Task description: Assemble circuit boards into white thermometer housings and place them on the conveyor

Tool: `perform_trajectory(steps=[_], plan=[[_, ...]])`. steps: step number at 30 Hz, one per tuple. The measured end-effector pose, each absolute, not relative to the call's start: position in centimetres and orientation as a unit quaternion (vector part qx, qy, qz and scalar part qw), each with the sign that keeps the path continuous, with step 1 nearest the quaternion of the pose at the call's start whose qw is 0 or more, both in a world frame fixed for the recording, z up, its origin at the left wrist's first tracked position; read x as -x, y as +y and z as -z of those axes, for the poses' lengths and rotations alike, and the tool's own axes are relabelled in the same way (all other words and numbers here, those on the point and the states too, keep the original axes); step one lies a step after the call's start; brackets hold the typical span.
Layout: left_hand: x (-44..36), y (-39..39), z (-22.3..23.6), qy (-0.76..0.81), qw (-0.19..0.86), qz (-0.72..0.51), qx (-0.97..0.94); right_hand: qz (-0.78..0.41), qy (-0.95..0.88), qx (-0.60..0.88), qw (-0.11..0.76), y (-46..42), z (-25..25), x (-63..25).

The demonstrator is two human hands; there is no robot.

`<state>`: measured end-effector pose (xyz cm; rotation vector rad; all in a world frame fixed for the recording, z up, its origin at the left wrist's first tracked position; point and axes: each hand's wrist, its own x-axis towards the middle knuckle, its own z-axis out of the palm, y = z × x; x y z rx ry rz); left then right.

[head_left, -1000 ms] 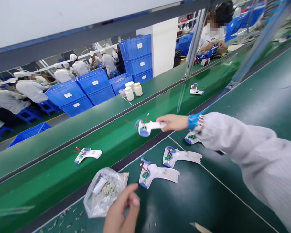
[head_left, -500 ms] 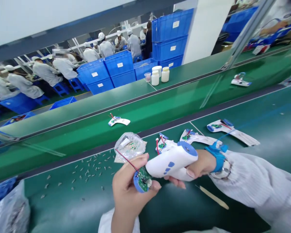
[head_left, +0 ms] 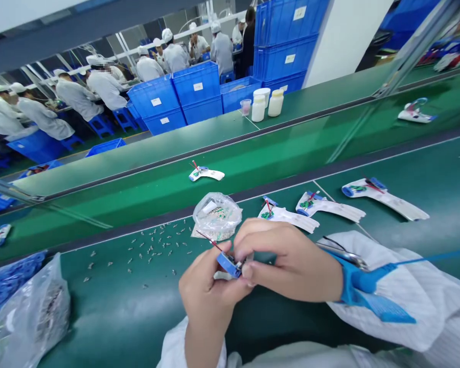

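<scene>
Left hand (head_left: 204, 296) and right hand (head_left: 293, 261) raised close together above the green worktop (head_left: 115, 317), right forearm coming in from the side; fingers (head_left: 272, 245) clenched, both hands gripping a blue plastic end piece (head_left: 227, 265) with a red wire (head_left: 208, 241) trailing. Clear plastic bag of circuit boards (head_left: 216, 216) just beyond; white thermometer-shaped housings (head_left: 326, 205) to the right; small metal parts (head_left: 149, 250) scattered left.

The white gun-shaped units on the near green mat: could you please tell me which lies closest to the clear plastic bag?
The leftmost unit, just right of the bag; the middle unit and rightmost unit lie farther along.
</scene>
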<state>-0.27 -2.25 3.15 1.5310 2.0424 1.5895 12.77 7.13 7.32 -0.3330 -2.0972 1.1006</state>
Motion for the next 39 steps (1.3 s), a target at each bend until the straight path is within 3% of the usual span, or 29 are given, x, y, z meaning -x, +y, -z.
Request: perform_trajectory(steps=[8, 11, 14, 18, 21, 24, 27, 31, 35, 39], plan=[[0.1, -2.5, -3.3, 0.679, 0.094, -0.511, -0.519, -0.546, -0.76, 0.083, 0.341, 8.8, -5.9, -11.9], [0.5, -2.6, -3.2, 0.662, 0.118, -0.537, -0.509, -0.563, -0.743, 0.155, 0.328, 10.5, -5.4, -11.1], [1.1, -2.5, -3.3, 0.639, 0.129, -0.549, -0.523, -0.527, -0.779, 0.231, 0.25, 11.3, -5.7, -10.6], [1.9, -2.1, -4.2, 0.599, 0.134, -0.558, -0.559, -0.528, -0.816, 0.194, 0.132, 10.9, -6.2, -11.1], [2.3, -1.6, -4.9, 0.571, 0.202, -0.566, -0.56, -0.649, -0.751, 0.114, 0.047, 10.3, -5.5, -11.8], [2.6, -1.0, -5.1, 0.552, 0.309, -0.539, -0.556, -0.771, -0.634, 0.051, 0.016, 10.0, -4.1, -12.1], [2.3, -0.3, -4.3, 0.528, 0.392, -0.571, -0.492, -0.814, -0.573, 0.086, 0.044, 9.8, -3.2, -12.4], [0.6, 0.3, -2.7, 0.436, 0.545, -0.683, -0.216, -0.763, -0.588, 0.237, 0.126, 9.3, -3.4, -12.8], [-0.8, 0.4, -2.5, 0.407, 0.613, -0.676, -0.053, -0.593, -0.696, 0.34, 0.221, 8.5, -4.1, -13.9], [-1.2, 0.3, -2.9, 0.393, 0.614, -0.682, -0.054, -0.397, -0.844, 0.173, 0.315, 8.2, -5.2, -14.7]])
